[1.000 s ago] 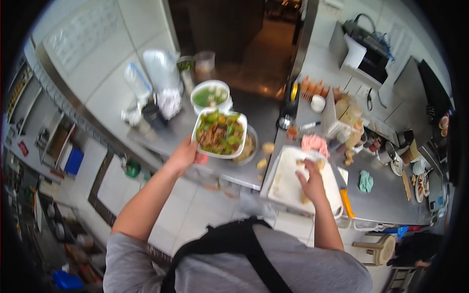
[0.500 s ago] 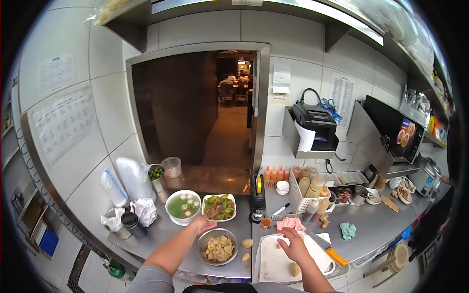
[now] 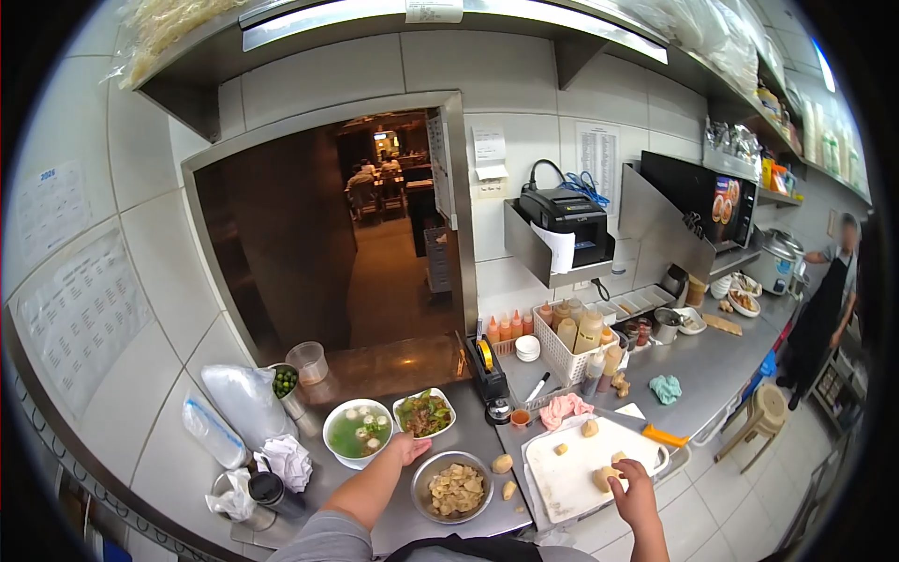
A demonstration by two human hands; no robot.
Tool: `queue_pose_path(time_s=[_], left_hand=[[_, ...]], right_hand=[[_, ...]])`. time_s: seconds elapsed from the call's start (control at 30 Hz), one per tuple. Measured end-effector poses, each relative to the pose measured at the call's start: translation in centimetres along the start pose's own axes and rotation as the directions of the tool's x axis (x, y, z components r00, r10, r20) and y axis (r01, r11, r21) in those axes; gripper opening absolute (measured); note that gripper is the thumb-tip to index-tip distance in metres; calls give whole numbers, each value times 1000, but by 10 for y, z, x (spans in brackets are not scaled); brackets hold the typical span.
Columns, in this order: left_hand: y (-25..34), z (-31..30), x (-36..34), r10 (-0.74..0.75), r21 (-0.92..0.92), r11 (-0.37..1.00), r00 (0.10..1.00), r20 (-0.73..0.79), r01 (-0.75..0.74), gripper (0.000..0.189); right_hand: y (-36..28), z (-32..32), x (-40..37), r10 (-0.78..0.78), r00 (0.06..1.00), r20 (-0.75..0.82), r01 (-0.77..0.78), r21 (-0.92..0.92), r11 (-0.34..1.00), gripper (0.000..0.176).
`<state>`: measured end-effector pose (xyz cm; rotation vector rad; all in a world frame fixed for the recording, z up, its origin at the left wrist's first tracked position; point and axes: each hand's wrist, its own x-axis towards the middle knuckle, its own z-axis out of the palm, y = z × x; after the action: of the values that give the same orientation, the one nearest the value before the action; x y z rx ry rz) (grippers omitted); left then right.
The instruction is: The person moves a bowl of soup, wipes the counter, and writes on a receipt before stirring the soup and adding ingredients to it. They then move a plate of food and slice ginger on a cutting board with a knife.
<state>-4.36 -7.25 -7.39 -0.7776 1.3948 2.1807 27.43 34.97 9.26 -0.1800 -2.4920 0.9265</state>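
My left hand is stretched out flat and open at the near edge of a white square bowl of greens and meat. Beside it stands a white bowl of green broth with pale balls. Nearer to me, a steel bowl holds chopped potato pieces. Over the right side of a white cutting board, my right hand has thumb and fingers apart, tips right at a potato. Smaller pieces lie on the board, and a knife's orange handle shows behind it.
A pink cloth lies behind the board. Sauce bottles fill a white basket; a tape dispenser stands to its left. Loose potatoes sit beside the steel bowl. A person in a dark apron stands far right, near a stool.
The view has swung to the right, bringing the other person into sight. My right hand has moved from above the board's upper part down to the potato at its near right side.
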Motion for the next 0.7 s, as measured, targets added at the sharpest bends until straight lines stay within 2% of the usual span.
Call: queue_pose_path(time_s=[0.07, 0.13, 0.2, 0.27, 0.33, 0.4, 0.43, 0.47, 0.5, 0.57, 0.67, 0.7], left_hand=[[0, 1, -1, -15, -18, 1000, 1000, 4, 15, 39], [1, 2, -16, 50, 41, 998, 998, -40, -48, 40], [2, -6, -25, 38, 17, 999, 999, -17, -38, 42], [2, -11, -37, 7, -2, 1000, 1000, -2, -7, 44], [0, -23, -40, 1, -22, 1000, 1000, 5, -1, 52], [-1, -36, -35, -22, -105, 994, 999, 28, 25, 46], [-2, -38, -47, 14, -130, 991, 1000, 28, -10, 40], [-1, -47, -38, 19, -134, 991, 994, 110, -4, 37], [2, -55, -32, -13, -165, 986, 987, 160, 40, 31], [3, -40, -78, 181, -49, 983, 974, 136, -175, 26], [1, -26, -126, 327, -33, 945, 933, 149, -326, 15], [-1, -25, -135, 311, -24, 950, 938, 152, -311, 15]], right_hand=[[-14, -1, -17, 39, 999, -32, -39, -24, 999, 26], [-42, -9, -32, 170, 985, -32, -169, 41, 985, 27], [-43, -8, -52, 198, 979, -43, -197, 29, 980, 28], [-32, -5, -74, 109, 991, -74, -114, -73, 991, 29], [-43, -13, -90, 141, 986, -83, -150, -108, 983, 30], [-59, -25, -103, 150, 984, -93, -162, -137, 977, 27], [-60, -29, -110, 167, 980, -107, -182, -154, 971, 26], [-65, -33, -115, 210, 972, -103, -224, -153, 963, 25], [-66, -37, -121, 190, 974, -127, -210, -170, 963, 25], [-70, -46, -129, 269, 955, -127, -288, -160, 944, 26], [-67, -51, -137, 290, 949, -124, -306, -140, 942, 26], [-66, -53, -137, 263, 955, -137, -280, -129, 951, 26]])
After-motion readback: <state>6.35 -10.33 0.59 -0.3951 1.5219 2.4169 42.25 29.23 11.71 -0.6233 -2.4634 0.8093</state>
